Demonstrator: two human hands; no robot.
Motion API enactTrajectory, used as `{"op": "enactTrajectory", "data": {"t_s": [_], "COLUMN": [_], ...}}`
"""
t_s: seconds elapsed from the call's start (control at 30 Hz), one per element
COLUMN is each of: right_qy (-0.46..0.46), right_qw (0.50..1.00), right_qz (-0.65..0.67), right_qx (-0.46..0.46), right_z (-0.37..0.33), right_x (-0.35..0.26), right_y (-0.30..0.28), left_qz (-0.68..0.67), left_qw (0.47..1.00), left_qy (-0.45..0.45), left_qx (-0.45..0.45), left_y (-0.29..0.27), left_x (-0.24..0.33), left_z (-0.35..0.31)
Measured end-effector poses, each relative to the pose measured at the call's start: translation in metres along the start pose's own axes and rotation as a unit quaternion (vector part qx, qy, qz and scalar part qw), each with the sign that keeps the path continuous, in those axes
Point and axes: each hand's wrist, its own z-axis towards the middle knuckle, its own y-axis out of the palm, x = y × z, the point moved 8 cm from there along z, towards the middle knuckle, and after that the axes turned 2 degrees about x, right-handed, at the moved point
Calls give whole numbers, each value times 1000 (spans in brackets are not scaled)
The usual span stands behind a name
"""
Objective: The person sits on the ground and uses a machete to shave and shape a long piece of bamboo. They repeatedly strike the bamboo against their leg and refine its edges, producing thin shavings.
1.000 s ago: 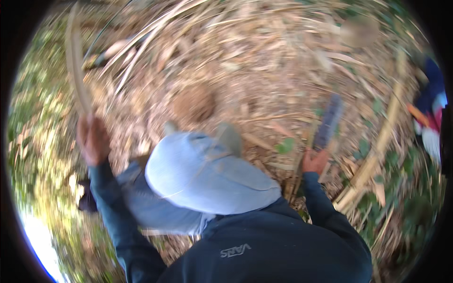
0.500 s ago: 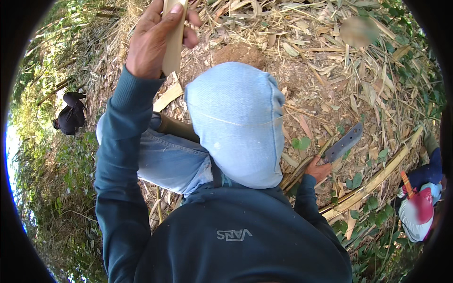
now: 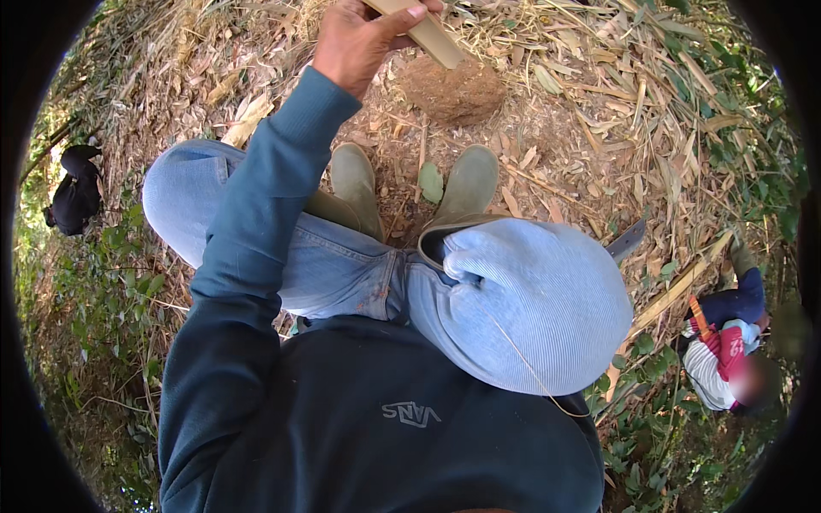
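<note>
My left hand (image 3: 359, 41) is raised at the top edge, fingers closed round a flat, pale strip of split bamboo (image 3: 434, 41). The strip slants down to the right, and its upper end runs out of the picture. Its lower end hangs just above a reddish-brown mound (image 3: 455, 90). My right hand is hidden behind my right knee (image 3: 547, 299). Past that knee, only the end of a dark machete blade (image 3: 629, 240) shows; its handle is out of sight.
My green rubber boots (image 3: 466, 181) stand on ground strewn with dry leaves and chips. A long split bamboo piece (image 3: 684, 289) lies at the right. One person (image 3: 723, 350) is at the far right; another in black (image 3: 77, 192) is at the far left.
My left hand has moved right with the bamboo strip, which now tilts more. My right knee has swung right, uncovering my boots and hiding my right hand and most of the machete.
</note>
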Motion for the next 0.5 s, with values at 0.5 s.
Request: {"op": "enactTrajectory", "data": {"t_s": [0.5], "right_qy": [-336], "right_qw": [899], "right_qz": [99], "right_qx": [-265], "right_z": [-84], "right_x": [-229], "right_y": [-45], "left_qz": [90], "left_qw": [996], "left_qy": [-23], "left_qx": [-14], "left_y": [-14], "left_x": [-67], "left_z": [8]}}
